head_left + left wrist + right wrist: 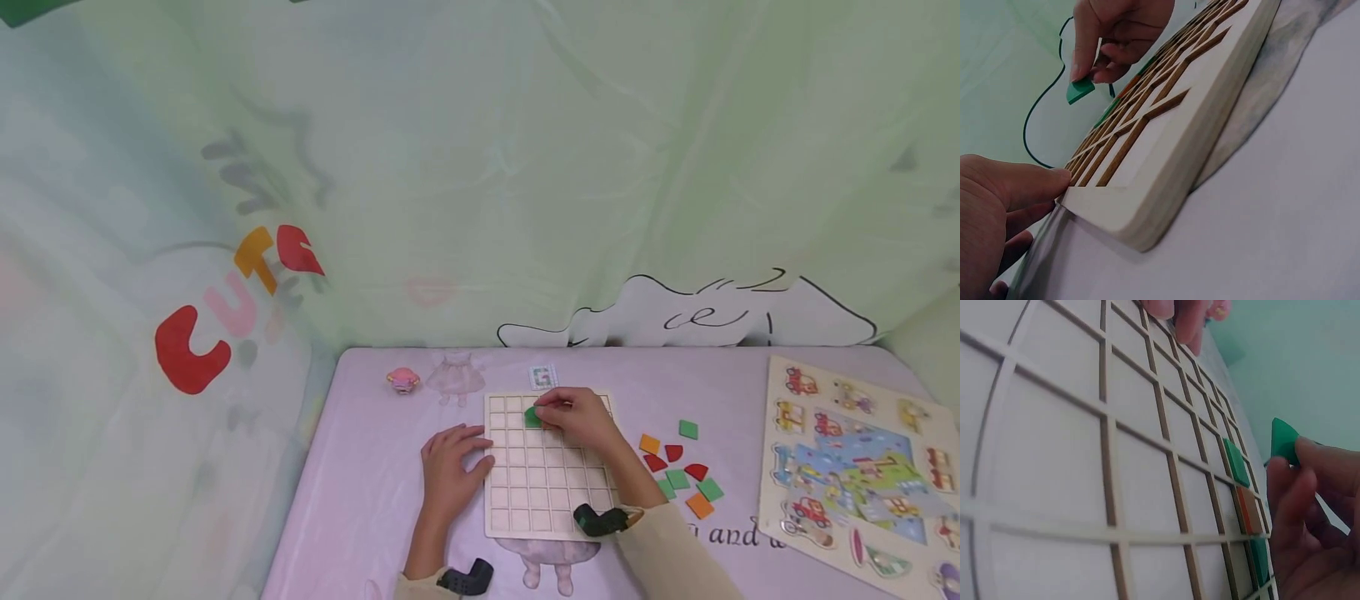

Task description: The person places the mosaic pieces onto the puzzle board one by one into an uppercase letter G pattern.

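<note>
My right hand (579, 419) pinches a small green tile (1282, 439) with a curved edge between thumb and fingertips. It holds the tile above the far part of a wooden grid board (517, 493). In the right wrist view, a green tile (1235, 462), an orange tile (1249, 510) and another green tile (1259, 556) lie in neighbouring cells near the far edge. My left hand (453, 467) rests at the board's left edge with its fingers spread and loosely bent. The left thumb touches the frame in the left wrist view.
Right of the board lie several loose tiles, among them an orange square (700, 506), a green square (688, 429) and a red quarter circle (696, 472). A picture puzzle board (767, 500) lies farther right. Behind the grid are a small card (543, 377) and a pink toy (403, 381).
</note>
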Demonstrator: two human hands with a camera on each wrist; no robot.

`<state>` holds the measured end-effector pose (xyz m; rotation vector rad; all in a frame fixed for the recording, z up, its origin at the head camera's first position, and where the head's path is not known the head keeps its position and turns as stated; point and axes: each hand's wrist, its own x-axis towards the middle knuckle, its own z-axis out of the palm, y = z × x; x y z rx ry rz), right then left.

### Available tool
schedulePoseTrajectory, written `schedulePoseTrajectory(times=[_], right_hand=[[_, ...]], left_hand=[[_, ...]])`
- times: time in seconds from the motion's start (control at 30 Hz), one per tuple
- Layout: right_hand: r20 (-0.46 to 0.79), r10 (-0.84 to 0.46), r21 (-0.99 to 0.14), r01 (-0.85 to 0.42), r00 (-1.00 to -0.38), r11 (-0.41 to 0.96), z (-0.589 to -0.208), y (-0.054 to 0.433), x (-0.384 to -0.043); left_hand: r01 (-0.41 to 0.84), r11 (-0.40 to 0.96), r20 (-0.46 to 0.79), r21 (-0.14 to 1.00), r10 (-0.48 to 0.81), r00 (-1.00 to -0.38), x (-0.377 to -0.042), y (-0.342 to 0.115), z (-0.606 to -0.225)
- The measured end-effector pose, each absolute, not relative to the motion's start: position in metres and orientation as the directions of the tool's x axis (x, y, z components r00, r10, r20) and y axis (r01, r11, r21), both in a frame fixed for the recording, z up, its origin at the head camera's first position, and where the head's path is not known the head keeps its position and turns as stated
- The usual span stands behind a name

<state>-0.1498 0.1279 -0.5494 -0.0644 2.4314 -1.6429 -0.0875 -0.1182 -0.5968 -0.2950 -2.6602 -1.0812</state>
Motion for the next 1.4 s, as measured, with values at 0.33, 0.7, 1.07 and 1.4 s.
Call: schedulePoseTrajectory(times=[0.33, 0.7, 1.07, 1.4], right_hand=[[-0.097, -0.188, -0.913, 0.012, -0.977, 0.408, -0.556, 0.108, -0.161], [-0.147, -0.154, -0.876, 0.056, -0.977, 0.479, -0.561, 0.103, -0.163], [-0.165, -0.166, -0.833, 0.047, -0.972, 0.552, -0.561, 0.102, -0.164], [-0.11, -0.195, -0.804, -0.029, -0.975, 0.595, -0.561, 0.103, -0.163]], left_hand=[[0.277, 0.71, 0.293, 0.648, 0.103, -0.95, -0.087, -0.118, -0.595], [0.306, 0.708, 0.334, 0.636, 0.105, -0.937, -0.087, -0.118, -0.596], [0.269, 0.71, 0.286, 0.65, 0.1, -0.953, -0.088, -0.118, -0.595], [0.288, 0.707, 0.316, 0.646, 0.095, -0.944, -0.087, -0.118, -0.594]])
